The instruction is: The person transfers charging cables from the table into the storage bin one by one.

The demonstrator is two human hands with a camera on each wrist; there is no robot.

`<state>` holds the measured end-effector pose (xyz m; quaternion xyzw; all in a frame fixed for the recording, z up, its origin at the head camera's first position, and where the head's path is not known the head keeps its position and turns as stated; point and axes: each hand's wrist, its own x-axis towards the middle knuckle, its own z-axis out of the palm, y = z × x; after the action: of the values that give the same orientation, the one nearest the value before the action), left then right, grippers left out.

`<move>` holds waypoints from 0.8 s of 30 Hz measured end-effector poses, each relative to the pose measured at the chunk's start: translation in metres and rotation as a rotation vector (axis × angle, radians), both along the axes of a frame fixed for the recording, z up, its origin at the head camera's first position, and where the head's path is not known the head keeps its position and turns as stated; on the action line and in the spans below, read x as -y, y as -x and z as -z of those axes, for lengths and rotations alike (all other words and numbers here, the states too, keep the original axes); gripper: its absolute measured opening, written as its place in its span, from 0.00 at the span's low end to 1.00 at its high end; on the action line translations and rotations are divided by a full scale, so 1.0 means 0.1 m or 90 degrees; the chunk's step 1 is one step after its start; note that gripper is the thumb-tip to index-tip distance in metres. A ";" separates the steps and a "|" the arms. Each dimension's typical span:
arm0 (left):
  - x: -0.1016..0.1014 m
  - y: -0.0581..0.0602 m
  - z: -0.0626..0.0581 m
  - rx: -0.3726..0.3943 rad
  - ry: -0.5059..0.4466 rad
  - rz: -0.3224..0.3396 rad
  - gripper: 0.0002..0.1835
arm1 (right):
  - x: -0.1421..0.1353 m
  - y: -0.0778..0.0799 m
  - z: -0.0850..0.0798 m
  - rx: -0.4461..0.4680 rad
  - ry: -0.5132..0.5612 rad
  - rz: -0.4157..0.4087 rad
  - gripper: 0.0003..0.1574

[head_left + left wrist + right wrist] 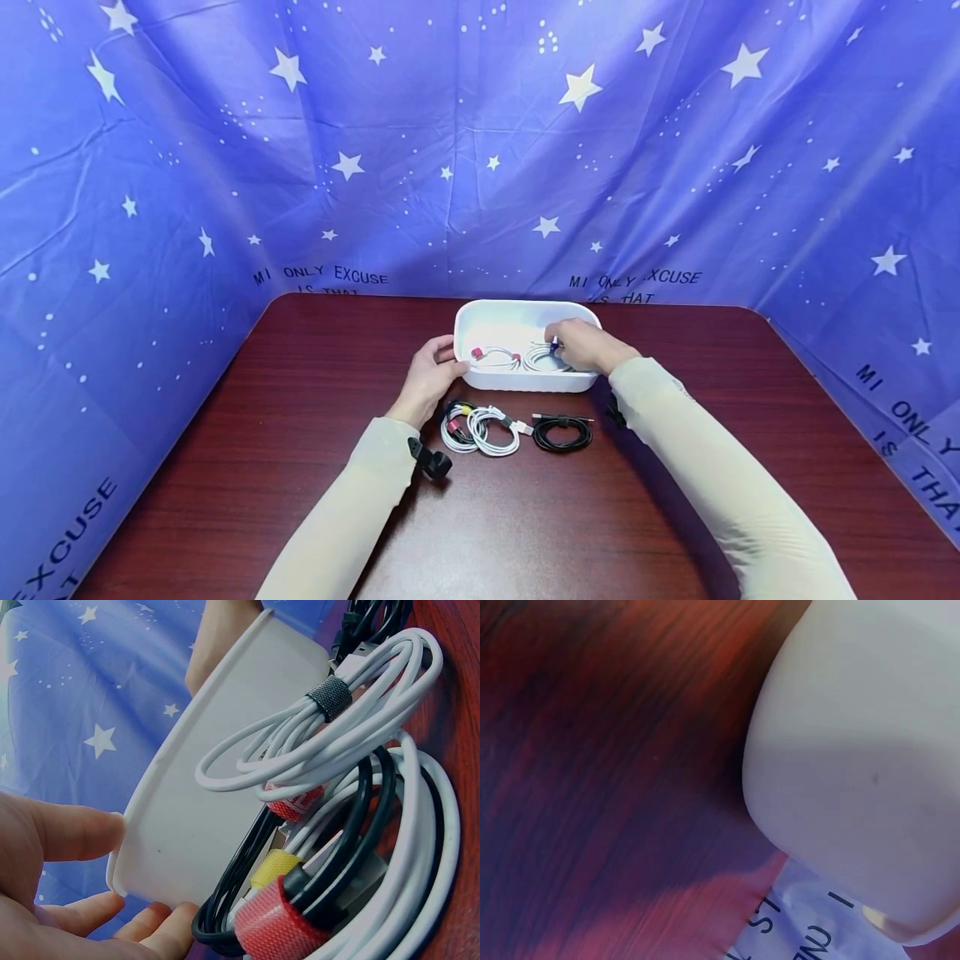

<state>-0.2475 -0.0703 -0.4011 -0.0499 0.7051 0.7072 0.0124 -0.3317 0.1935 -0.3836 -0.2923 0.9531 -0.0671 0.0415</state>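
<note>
A white storage box (528,381) stands on the table, holding coiled white cables. At its left end my left hand (431,375) grips the box, thumb on the rim and fingers against the outer side. My right hand (588,344) reaches inside at the right and pinches a coiled white cable (537,360) by its dark blue tie; the fingertips are partly hidden. To the left in the box lies another white cable (497,360) with red ties. The right wrist view shows only the outside of the box (855,765), not the hand.
In front of the box lie a white cable coil (493,442) with a grey tie, overlapping coils with red and yellow ties (281,922), and a black cable coil (562,446). A blue star-printed curtain (450,208) hangs behind the dark red wooden table (315,400).
</note>
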 end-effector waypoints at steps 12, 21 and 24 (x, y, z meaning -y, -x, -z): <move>-0.01 0.01 0.00 -0.002 0.001 -0.001 0.31 | -0.01 -0.01 -0.04 0.007 0.013 0.005 0.13; 0.00 0.01 0.01 0.002 0.001 -0.003 0.31 | -0.05 -0.02 -0.05 0.006 0.037 0.004 0.13; 0.00 0.02 0.01 0.002 0.002 -0.004 0.31 | -0.06 -0.04 -0.05 0.002 0.047 0.001 0.13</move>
<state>-0.2492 -0.0704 -0.4026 -0.0529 0.7058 0.7063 0.0114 -0.3281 0.1993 -0.3785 -0.2927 0.9501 -0.1025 0.0323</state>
